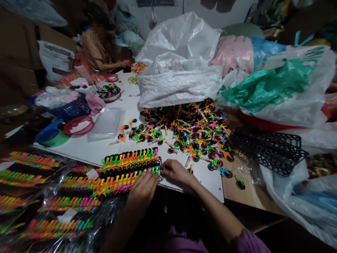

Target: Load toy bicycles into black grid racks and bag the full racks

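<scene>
Two rows of small coloured toy bicycles [129, 165] stand packed side by side in a black holder at the near edge of the white table [110, 147]. My left hand [143, 189] rests on the right end of the nearer row, fingers curled over the toys. My right hand [175, 172] pinches at the right end of the rows, knuckles up; what its fingertips hold is hidden. A loose heap of toy bicycles [189, 130] lies just beyond.
Big plastic sacks [181, 66] are piled behind the heap. A black lattice tray [268, 147] lies at right. Bagged finished rows [44, 196] fill the near left. Baskets and bowls [76, 124] sit at left. Another person [98, 49] works at the far end.
</scene>
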A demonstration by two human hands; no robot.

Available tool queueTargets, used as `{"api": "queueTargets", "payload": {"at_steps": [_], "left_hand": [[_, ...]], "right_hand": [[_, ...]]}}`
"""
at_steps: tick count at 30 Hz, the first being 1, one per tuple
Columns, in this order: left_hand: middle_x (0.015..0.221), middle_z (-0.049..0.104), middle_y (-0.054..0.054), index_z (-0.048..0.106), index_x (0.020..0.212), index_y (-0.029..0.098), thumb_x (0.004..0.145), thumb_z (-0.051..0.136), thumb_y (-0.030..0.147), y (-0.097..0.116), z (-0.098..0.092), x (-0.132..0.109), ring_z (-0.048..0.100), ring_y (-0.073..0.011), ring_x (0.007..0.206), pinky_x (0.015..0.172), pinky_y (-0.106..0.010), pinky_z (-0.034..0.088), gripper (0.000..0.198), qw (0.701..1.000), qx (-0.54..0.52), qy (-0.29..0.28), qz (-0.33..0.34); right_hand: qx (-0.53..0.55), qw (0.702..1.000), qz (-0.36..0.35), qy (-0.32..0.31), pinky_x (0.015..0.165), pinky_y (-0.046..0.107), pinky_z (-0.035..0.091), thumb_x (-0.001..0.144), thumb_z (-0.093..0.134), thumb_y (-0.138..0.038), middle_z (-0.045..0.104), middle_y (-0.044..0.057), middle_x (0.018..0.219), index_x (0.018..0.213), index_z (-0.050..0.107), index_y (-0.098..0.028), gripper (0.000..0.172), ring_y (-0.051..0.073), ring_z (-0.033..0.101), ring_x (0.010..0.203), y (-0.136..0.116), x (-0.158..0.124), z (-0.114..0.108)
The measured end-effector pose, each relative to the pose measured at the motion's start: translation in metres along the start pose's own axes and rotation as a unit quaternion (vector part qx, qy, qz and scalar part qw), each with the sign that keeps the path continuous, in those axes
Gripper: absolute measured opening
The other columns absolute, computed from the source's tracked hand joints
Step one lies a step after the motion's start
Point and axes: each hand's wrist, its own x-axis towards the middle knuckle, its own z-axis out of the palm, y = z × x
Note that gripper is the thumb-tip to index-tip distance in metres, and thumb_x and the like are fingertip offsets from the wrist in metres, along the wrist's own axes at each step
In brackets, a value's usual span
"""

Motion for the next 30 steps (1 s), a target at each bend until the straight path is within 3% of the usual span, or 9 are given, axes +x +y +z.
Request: {"api": "queueTargets", "payload": {"at_steps": [4,8,11,15,18,22,26,28,30], "left_hand": [[0.081,0.064,-0.004,0.059,0.092,0.018,0.089,0.043,0.017,0.002,-0.002,-0.002,0.058,-0.0169,0.079,0.079,-0.032,0.045,0.016,1.0,-0.005,-0.005,-0.01],[0.084,0.064,-0.004,0.059,0.094,0.018,0.088,0.047,0.021,0.0,-0.016,0.013,0.058,-0.0175,0.083,0.079,-0.032,0.045,0.014,1.0,0.001,0.016,-0.022],[0.093,0.063,-0.006,0.058,0.099,0.016,0.087,0.049,0.024,-0.008,-0.023,0.035,0.056,-0.019,0.09,0.083,-0.034,0.043,0.017,0.996,0.022,0.05,-0.069],[0.086,0.061,-0.007,0.06,0.094,0.015,0.088,0.046,0.024,-0.025,-0.007,0.057,0.057,-0.0203,0.083,0.076,-0.035,0.045,0.018,0.994,0.052,-0.067,-0.066],[0.08,0.06,-0.007,0.061,0.087,0.015,0.089,0.043,0.021,-0.033,0.008,0.057,0.056,-0.0193,0.076,0.073,-0.034,0.045,0.02,0.991,0.046,-0.112,-0.056],[0.08,0.06,-0.007,0.061,0.089,0.014,0.089,0.041,0.022,-0.035,0.013,0.048,0.056,-0.0189,0.077,0.073,-0.033,0.046,0.021,0.993,0.028,-0.102,-0.05],[0.082,0.061,-0.006,0.06,0.092,0.015,0.09,0.041,0.022,-0.034,0.01,0.044,0.056,-0.018,0.078,0.073,-0.031,0.046,0.02,0.995,0.011,-0.091,-0.043],[0.082,0.061,-0.006,0.06,0.093,0.015,0.09,0.041,0.023,-0.035,0.01,0.044,0.057,-0.0177,0.078,0.073,-0.031,0.046,0.021,0.995,0.006,-0.088,-0.047],[0.082,0.061,-0.006,0.061,0.093,0.016,0.09,0.041,0.024,-0.036,0.011,0.045,0.057,-0.0178,0.079,0.074,-0.031,0.046,0.021,0.995,0.001,-0.088,-0.051]], "right_hand": [[-0.145,0.973,0.114,0.136,0.078,0.03,0.042,0.085,0.045,-0.022,0.061,0.013,0.104,0.112,0.054,-0.014,0.029,0.021,0.058,0.093,-0.003,0.045,-0.035],[-0.228,0.945,0.212,0.1,0.078,0.032,0.043,0.085,0.038,-0.011,0.063,0.017,0.099,0.115,0.051,-0.01,0.032,0.023,0.06,0.093,-0.01,0.082,-0.045],[-0.224,0.952,0.184,0.103,0.079,0.031,0.043,0.086,0.039,-0.017,0.062,0.014,0.105,0.116,0.05,-0.014,0.032,0.022,0.059,0.096,-0.01,0.076,-0.045],[-0.19,0.963,0.103,0.16,0.08,0.029,0.042,0.087,0.039,-0.023,0.057,0.009,0.112,0.118,0.049,-0.019,0.033,0.019,0.057,0.096,-0.006,0.038,-0.048],[-0.172,0.964,0.113,0.168,0.079,0.027,0.041,0.087,0.039,-0.023,0.058,0.009,0.11,0.113,0.052,-0.017,0.03,0.018,0.057,0.094,-0.001,0.026,-0.046],[-0.182,0.959,0.168,0.139,0.078,0.029,0.041,0.086,0.045,-0.029,0.06,0.011,0.107,0.111,0.053,-0.016,0.029,0.021,0.058,0.095,0.003,0.052,-0.032],[-0.183,0.949,0.231,0.11,0.075,0.032,0.042,0.08,0.05,-0.019,0.064,0.016,0.101,0.107,0.055,-0.011,0.029,0.024,0.06,0.091,0.001,0.085,-0.027],[-0.149,0.956,0.223,0.12,0.074,0.031,0.042,0.079,0.05,-0.018,0.065,0.014,0.097,0.108,0.056,-0.012,0.03,0.022,0.06,0.088,0.003,0.085,-0.032],[-0.091,0.968,0.162,0.167,0.074,0.028,0.041,0.08,0.05,-0.022,0.065,0.009,0.095,0.109,0.056,-0.015,0.03,0.018,0.059,0.085,0.007,0.07,-0.037]]}}
